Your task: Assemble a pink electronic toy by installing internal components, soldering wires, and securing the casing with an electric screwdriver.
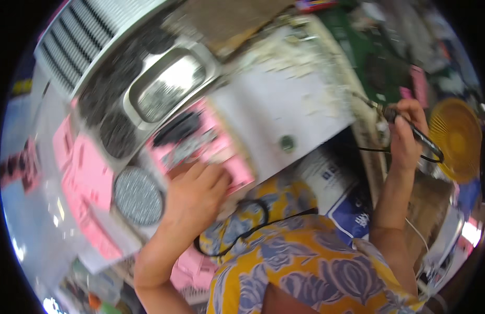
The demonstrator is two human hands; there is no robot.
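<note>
In my right hand (405, 137), out at the right, is a soldering iron (417, 132) with a black handle, its metal tip pointing up and left. A black cord trails from it. My left hand (198, 191) rests with curled fingers on the near edge of a pink printed sheet (240, 168); what its fingertips pinch, if anything, is hidden. On that sheet lie a dark elongated heap (178, 129) and some small grey pieces (187, 149), too blurred to name. Beside the left wrist sits a round dish of fine silvery pieces (138, 196).
A shiny metal tray (171, 86) stands behind the pink sheet, with dark heaps (116, 135) along its left. Pale scraps (284, 57) litter a white board (263, 115). More pink sheets (88, 172) lie at left. An amber ribbed bowl (456, 138) is right of my right hand.
</note>
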